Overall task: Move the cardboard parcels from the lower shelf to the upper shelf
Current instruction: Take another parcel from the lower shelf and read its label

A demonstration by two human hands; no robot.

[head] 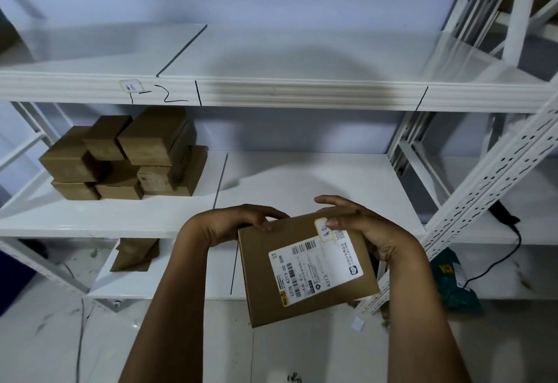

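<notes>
I hold a flat cardboard parcel with a white shipping label in front of the shelves, tilted, at about the height of the middle shelf's front edge. My left hand grips its upper left corner. My right hand grips its upper right edge, thumb by a small sticker. A stack of several brown parcels sits at the left of the middle shelf. One more parcel lies on the bottom shelf. The upper shelf carries no parcels in view.
White perforated metal uprights slant at the right. A green bag and a black cable lie on the floor at the right. Handwritten marks and a sticker are on the upper shelf's front edge.
</notes>
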